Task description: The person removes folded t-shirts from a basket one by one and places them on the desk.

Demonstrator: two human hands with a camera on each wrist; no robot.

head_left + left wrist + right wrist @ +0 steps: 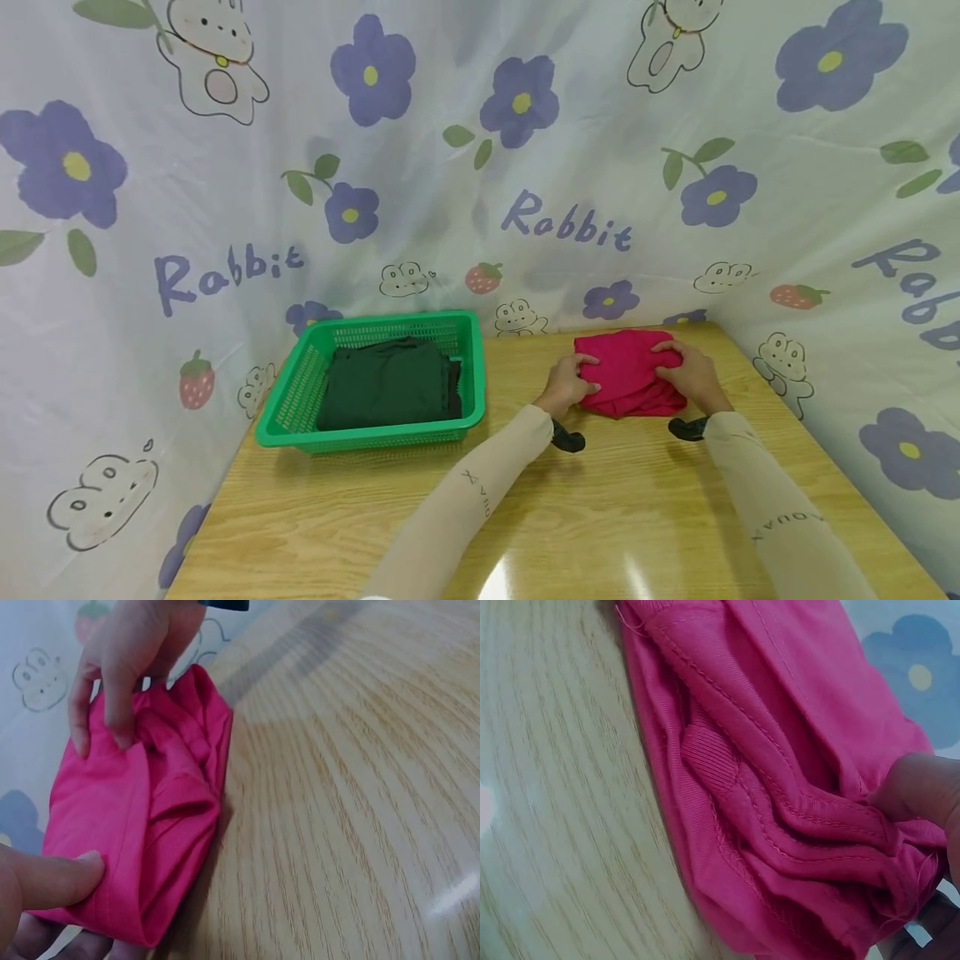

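Note:
A folded pink cloth (626,371) lies at the back right of the wooden table, its layered folds facing the person. At its left edge the left hand (567,385) grips it, and in the left wrist view that thumb presses on top with fingers beneath the cloth (97,817). The right hand (692,375) holds the right edge. In the right wrist view the right thumb lies on the cloth (742,750) and the fingers are partly hidden under it.
A green plastic basket (472,417) holding folded dark green cloth (386,387) and a black piece (454,392) stands at the back left of the table (337,525). Behind and at both sides hangs a white curtain (435,208) printed with flowers and rabbits.

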